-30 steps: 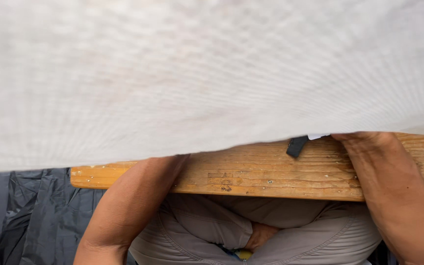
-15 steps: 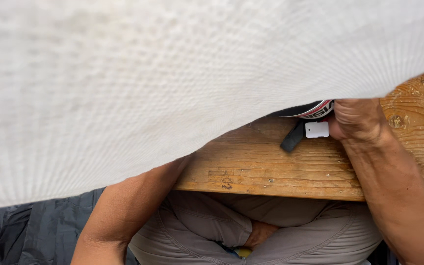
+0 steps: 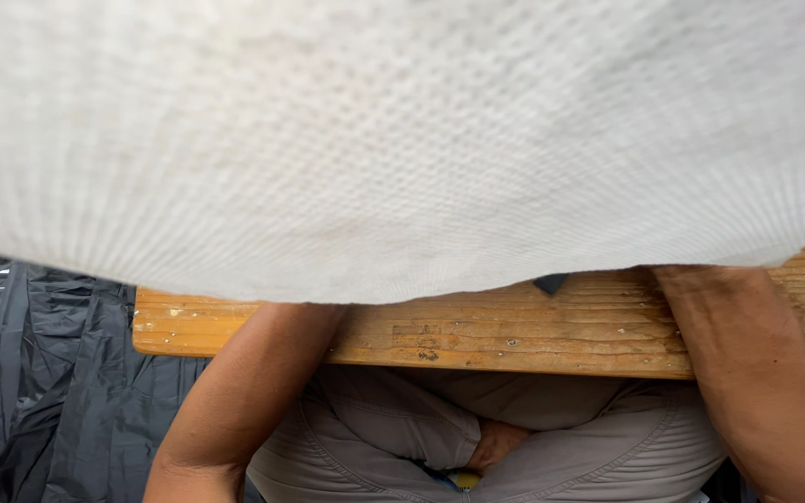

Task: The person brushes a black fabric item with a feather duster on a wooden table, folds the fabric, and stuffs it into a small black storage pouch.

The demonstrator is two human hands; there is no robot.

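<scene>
**Cloth fills the view, hands hidden beneath it**

- White woven cloth (image 3: 402, 140), coarse waffle-like texture, blurred and close to the lens. It spans the whole upper frame from 9 o'clock through 12 to 3 o'clock; its lower hem sags across the wooden bench (image 3: 514, 326).
- Left forearm (image 3: 244, 391) rises from 7 o'clock and goes in under the hem. Right forearm (image 3: 757, 373) rises from 4 o'clock and does the same. Both hands are covered; whether the fingers are spread, pinched or gripping the cloth cannot be told.
- Small dark object (image 3: 552, 282) peeks out at the hem, just above the bench's near edge; kind unclear.
- Below the bench: grey trousers (image 3: 477, 438) on the person's lap. At 8 o'clock, black plastic sheeting (image 3: 39, 373).

Risks, as judged:
- The cloth blocks sight of the bench top, so a hand moving blind could knock the dark object off the near edge.
- The hem could drag across that object and catch or sweep it.
- The rough plank grain might catch the weave.
</scene>
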